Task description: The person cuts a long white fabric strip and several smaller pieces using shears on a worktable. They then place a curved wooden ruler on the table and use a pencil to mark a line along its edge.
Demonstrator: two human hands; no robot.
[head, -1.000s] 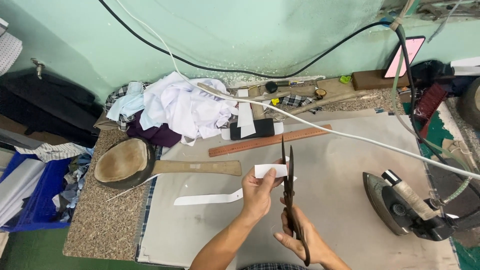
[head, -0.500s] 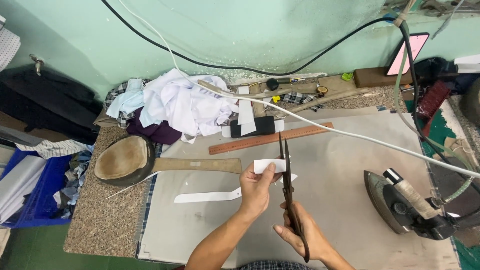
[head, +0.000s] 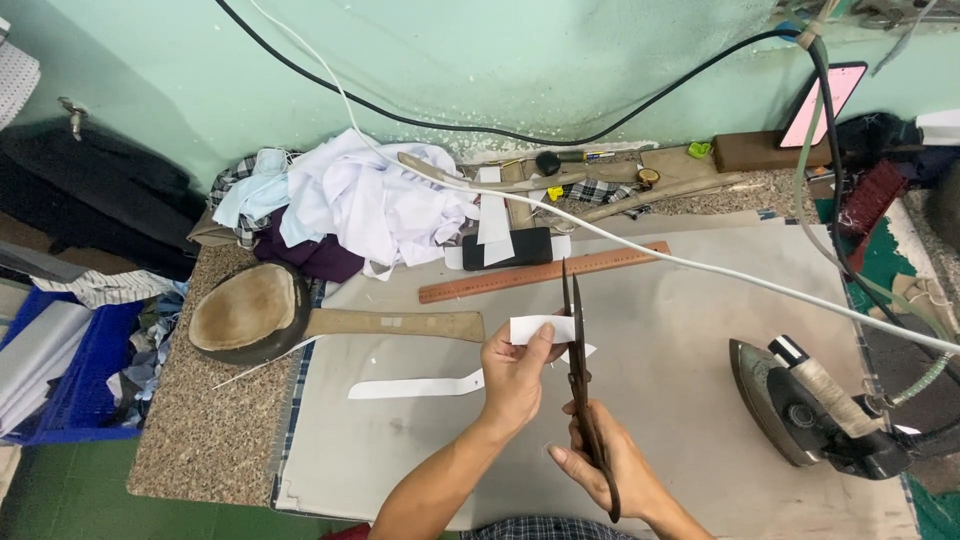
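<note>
White fabric piece: a small, flat, white strip of stiff cloth [head: 540, 328], straight-edged and thin, held in the air just above the padded table, pinched at its near end; its far end meets the scissor blades.
Left hand: the left hand [head: 515, 375] pinches the white strip between thumb and fingers, palm turned down.
Scissors: long, dark, dull metal tailor's scissors [head: 578, 370], blades narrow and pointing away from the person, tips just past the strip; whether the blades are parted cannot be told.
Right hand: the right hand [head: 610, 470] is closed around the scissor handles, just beside and below the left hand.
Cut strip: a longer, curved white cloth strip [head: 415, 386] lies flat just left of the left hand.
Table cover: pale grey, smooth padded cloth [head: 680, 400] under both hands, laid over speckled granite [head: 200, 430].
Wooden paddle: a worn, rounded wooden pressing block with a long flat handle [head: 320, 320], beyond and left of the left hand.
Ruler: a reddish-brown wooden ruler [head: 540, 272], straight, beyond the scissor tips.
Iron: a dark, heavy metal iron [head: 810, 405], tipped on its side, well to the right of the right hand.
Cloth heap: crumpled white, pale blue and purple fabric [head: 350, 205], far left beyond the paddle.
</note>
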